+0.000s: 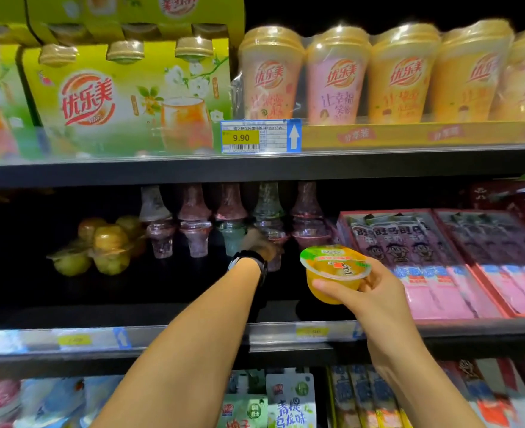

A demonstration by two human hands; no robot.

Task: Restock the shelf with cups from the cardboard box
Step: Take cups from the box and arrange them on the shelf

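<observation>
**Checker:** Fingers [375,271] first. What are they doing?

**Clerk:** On the right hand [378,291], right of centre, they curl round an orange jelly cup [335,273], with the thumb across its near side. The cup is held in the air in front of the middle shelf [193,335], tilted, and touches no other goods. The left hand [259,242] reaches deep into that shelf at centre frame. It is blurred, so I cannot tell whether it holds anything.

**Checker:** And around them, biggest things first?

**Clerk:** The dark middle shelf spans the whole width. At upper left a yellow-green milk tea multipack [125,100] stands on the shelf above. At right on the middle shelf, pink snack trays [440,264] lie side by side. At upper right there is a row of wrapped milk tea cups [338,75], upright and touching one another.

**Checker:** Smaller things?

**Clerk:** Clear jelly cups [233,223] stand stacked in a row at the back of the middle shelf, just around the left hand. Left of them lie packs of round yellow jellies [100,242] (they look fruit-shaped). Drink sachets [289,403] show at bottom centre. A price tag [261,136] reading 9.90 sits on the upper shelf's edge, and there is a black wristwatch [248,262] on the left wrist.
</observation>
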